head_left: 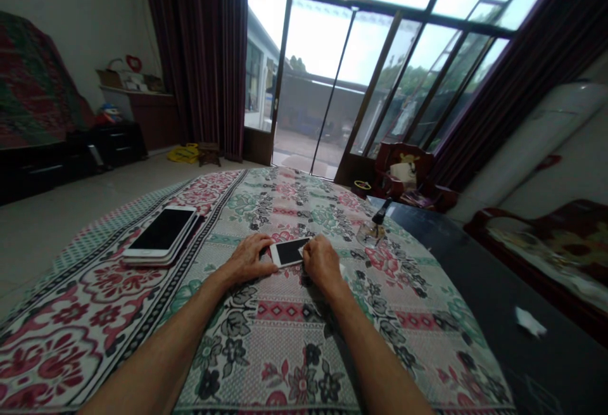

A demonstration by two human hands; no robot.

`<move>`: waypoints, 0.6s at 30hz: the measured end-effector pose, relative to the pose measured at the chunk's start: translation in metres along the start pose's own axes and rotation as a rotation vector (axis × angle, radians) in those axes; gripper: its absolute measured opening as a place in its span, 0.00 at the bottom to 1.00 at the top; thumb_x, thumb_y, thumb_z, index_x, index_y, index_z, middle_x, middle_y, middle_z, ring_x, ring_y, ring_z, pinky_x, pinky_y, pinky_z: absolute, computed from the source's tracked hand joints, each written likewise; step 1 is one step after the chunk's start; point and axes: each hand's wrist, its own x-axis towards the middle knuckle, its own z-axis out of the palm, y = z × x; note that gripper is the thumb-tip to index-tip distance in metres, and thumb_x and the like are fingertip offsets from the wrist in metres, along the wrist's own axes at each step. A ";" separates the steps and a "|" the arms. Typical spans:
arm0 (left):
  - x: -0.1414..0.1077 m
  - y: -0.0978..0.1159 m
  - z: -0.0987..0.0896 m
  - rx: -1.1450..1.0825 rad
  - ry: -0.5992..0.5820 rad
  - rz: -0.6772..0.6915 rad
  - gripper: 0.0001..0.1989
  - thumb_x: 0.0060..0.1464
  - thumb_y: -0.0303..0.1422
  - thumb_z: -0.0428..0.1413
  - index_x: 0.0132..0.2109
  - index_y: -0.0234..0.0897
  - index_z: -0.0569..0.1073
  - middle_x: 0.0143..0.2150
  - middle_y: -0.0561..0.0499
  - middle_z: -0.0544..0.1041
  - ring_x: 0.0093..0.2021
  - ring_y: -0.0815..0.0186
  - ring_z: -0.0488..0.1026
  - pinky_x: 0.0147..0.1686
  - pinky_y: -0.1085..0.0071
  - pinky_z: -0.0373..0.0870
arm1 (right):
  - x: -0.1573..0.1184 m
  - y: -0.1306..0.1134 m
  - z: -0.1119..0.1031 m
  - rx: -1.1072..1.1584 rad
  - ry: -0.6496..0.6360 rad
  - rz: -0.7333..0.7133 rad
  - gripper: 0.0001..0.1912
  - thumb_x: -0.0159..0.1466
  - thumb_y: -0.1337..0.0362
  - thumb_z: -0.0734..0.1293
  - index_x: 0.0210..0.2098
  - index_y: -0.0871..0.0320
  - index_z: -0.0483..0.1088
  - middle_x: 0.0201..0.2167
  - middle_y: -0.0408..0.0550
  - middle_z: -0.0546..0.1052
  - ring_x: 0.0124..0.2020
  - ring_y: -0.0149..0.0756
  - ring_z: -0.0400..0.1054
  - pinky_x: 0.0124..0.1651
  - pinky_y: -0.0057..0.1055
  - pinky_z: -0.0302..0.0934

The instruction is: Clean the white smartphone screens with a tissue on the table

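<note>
A white smartphone (289,252) with a dark screen lies face up on the patterned tablecloth (294,345). My left hand (249,256) grips its left end between the thumb and fingers. Over the phone's right end, my right hand (323,261) is closed, its fingertips at the screen. A small white scrap, perhaps tissue, shows at those fingertips, and a bit of white shows beyond the wrist; the rest is hidden by the hand. To the left, a stack of larger phones or small tablets (161,231) lies with a white-framed one on top.
A clear glass container (370,234) with a black-handled item (381,211) stands at the right of the cloth. Past it is a dark tabletop (468,282) bearing a crumpled white piece (529,322). Wooden chairs (403,174) and glass doors (327,92) are behind.
</note>
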 end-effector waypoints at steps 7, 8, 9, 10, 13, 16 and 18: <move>0.001 -0.009 0.009 -0.008 0.035 0.005 0.27 0.43 0.40 0.63 0.52 0.37 0.74 0.58 0.42 0.70 0.59 0.51 0.65 0.60 0.57 0.60 | -0.017 -0.038 0.005 0.065 -0.051 -0.176 0.12 0.67 0.67 0.60 0.36 0.60 0.76 0.41 0.53 0.74 0.41 0.37 0.67 0.40 0.29 0.56; 0.001 -0.010 0.011 -0.006 0.041 0.005 0.27 0.43 0.40 0.63 0.52 0.37 0.74 0.58 0.42 0.70 0.59 0.51 0.65 0.60 0.57 0.60 | -0.018 -0.040 0.006 0.075 -0.052 -0.197 0.12 0.66 0.67 0.60 0.36 0.60 0.76 0.41 0.53 0.74 0.41 0.37 0.67 0.40 0.29 0.56; 0.001 -0.011 0.011 -0.005 0.046 0.005 0.27 0.44 0.40 0.63 0.52 0.36 0.74 0.58 0.42 0.70 0.59 0.51 0.65 0.60 0.57 0.60 | -0.018 -0.042 0.007 0.084 -0.050 -0.213 0.12 0.66 0.67 0.60 0.36 0.60 0.76 0.41 0.53 0.74 0.41 0.37 0.67 0.40 0.29 0.56; 0.001 -0.012 0.012 -0.005 0.051 0.007 0.27 0.44 0.40 0.63 0.52 0.36 0.74 0.58 0.41 0.70 0.59 0.50 0.65 0.59 0.57 0.61 | -0.018 -0.042 0.007 0.092 -0.046 -0.219 0.12 0.66 0.66 0.61 0.36 0.60 0.76 0.41 0.52 0.74 0.41 0.37 0.67 0.40 0.29 0.56; 0.001 -0.011 0.010 -0.006 0.046 0.023 0.27 0.43 0.41 0.63 0.51 0.35 0.74 0.57 0.42 0.71 0.58 0.51 0.66 0.59 0.58 0.62 | -0.013 -0.034 0.006 0.103 -0.034 -0.192 0.12 0.67 0.66 0.60 0.35 0.59 0.76 0.39 0.51 0.74 0.40 0.35 0.67 0.39 0.28 0.55; 0.000 -0.009 0.007 0.007 0.023 0.026 0.27 0.44 0.40 0.63 0.52 0.35 0.73 0.57 0.42 0.71 0.58 0.51 0.66 0.59 0.58 0.62 | -0.003 -0.017 0.004 0.086 -0.015 -0.096 0.13 0.67 0.67 0.59 0.35 0.59 0.76 0.39 0.51 0.74 0.38 0.34 0.67 0.38 0.27 0.55; 0.001 -0.008 0.006 0.023 0.015 0.018 0.27 0.44 0.40 0.63 0.52 0.35 0.73 0.57 0.41 0.70 0.58 0.51 0.66 0.59 0.57 0.61 | 0.004 -0.002 0.003 0.070 0.005 -0.024 0.13 0.67 0.67 0.60 0.36 0.59 0.76 0.39 0.52 0.74 0.39 0.34 0.68 0.39 0.27 0.55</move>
